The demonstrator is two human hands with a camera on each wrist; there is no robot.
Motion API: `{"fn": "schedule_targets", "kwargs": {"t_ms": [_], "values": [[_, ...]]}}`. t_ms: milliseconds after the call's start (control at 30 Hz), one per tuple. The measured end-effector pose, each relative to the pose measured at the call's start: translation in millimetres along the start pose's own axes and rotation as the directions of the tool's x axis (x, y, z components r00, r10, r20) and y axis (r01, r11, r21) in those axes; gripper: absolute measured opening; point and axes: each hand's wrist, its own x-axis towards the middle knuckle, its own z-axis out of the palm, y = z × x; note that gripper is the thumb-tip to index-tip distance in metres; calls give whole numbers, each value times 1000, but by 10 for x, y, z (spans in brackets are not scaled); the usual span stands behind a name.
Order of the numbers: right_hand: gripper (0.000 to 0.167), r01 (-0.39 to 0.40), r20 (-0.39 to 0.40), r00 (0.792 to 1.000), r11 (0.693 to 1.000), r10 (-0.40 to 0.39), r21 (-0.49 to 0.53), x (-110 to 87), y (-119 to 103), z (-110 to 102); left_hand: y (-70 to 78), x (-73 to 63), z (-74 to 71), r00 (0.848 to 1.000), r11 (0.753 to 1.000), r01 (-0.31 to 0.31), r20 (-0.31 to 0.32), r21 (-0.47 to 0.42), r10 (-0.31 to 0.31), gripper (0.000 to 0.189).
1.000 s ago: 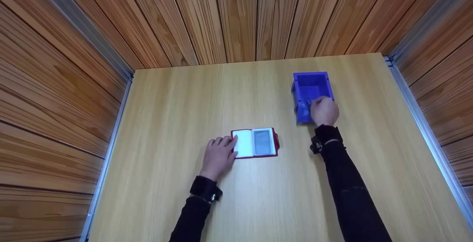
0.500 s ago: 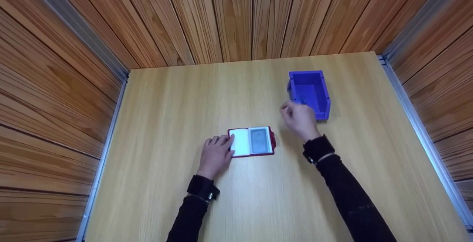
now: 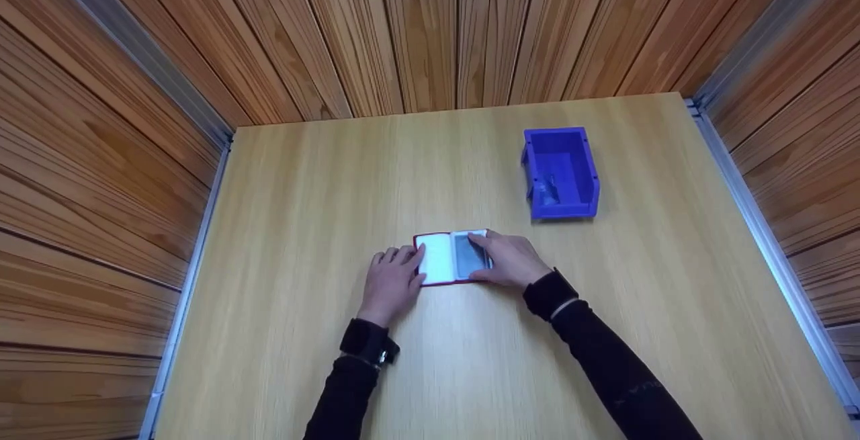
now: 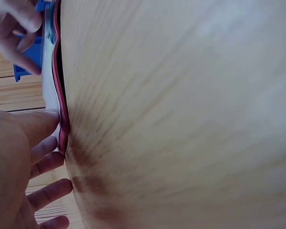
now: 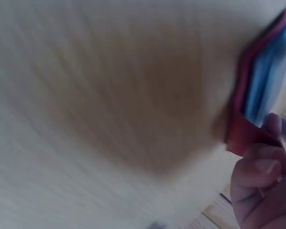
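A small red card holder lies spread on the table, with a white page on its left and a clear, bluish sleeve on its right. My left hand rests at its left edge, thumb on the white page, the other fingers loosely extended. At the right side my right hand has thumb and index finger over the sleeved page, covering the holder's right edge. From the right wrist, bent fingers sit around the red flap beside the stacked sleeves. Anything else in that hand is hidden.
Farther back on the right stands a blue-purple plastic bin with something clear and crinkled inside. Wooden plank walls close in the table at the back and both sides.
My right hand has come out of the bin, moved left and toward me, and now touches the right side of the card holder. The left hand stays at the holder's left edge.
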Motion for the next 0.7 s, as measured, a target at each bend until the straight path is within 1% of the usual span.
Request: {"fn": "schedule_targets", "kwargs": {"t_ms": [167, 333, 533, 700], "values": [[98, -43, 30, 999, 998, 41, 47, -12, 50, 46, -4, -12, 9, 1000, 1000, -3, -9, -1, 3, 58], [106, -54, 55, 997, 996, 50, 76, 7, 107, 31, -10, -13, 13, 1000, 1000, -10, -16, 6, 10, 58], [108, -97, 100, 991, 985, 83, 143, 40, 142, -4, -22, -4, 8, 1000, 1000, -1, -7, -8, 1, 59], [106, -107, 101, 991, 983, 92, 153, 59, 146, -13, -23, 2, 1, 1000, 1000, -9, 0, -19, 9, 59]]}}
